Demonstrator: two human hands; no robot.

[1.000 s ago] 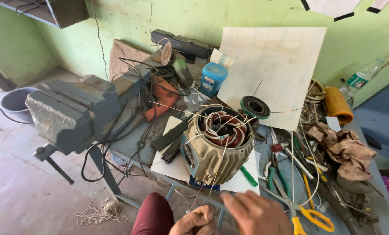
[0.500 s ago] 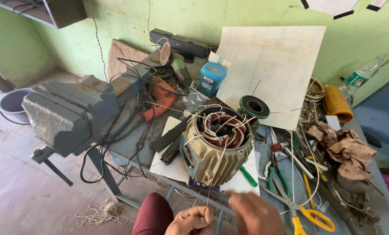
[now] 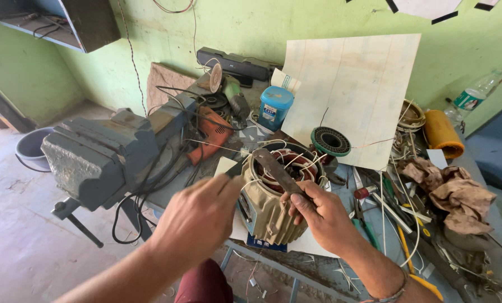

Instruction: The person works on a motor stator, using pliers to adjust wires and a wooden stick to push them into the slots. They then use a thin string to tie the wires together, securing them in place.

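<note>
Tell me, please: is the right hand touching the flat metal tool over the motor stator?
Touching. The head view shows the right hand with its fingers closed around the lower end of the flat metal tool, whose upper end lies over the motor stator.

We see a bright scene in daylight. The light seems to come from the left, where the floor (image 3: 15,247) looks pale and washed out. The green wall (image 3: 262,28) is evenly lit, without glare. Soft shadows lie under the vise (image 3: 102,157). The left hand (image 3: 197,216) is a little blurred, while the right hand (image 3: 321,219) is sharper. Lines bend near the edges, as with a wide lens.
</note>
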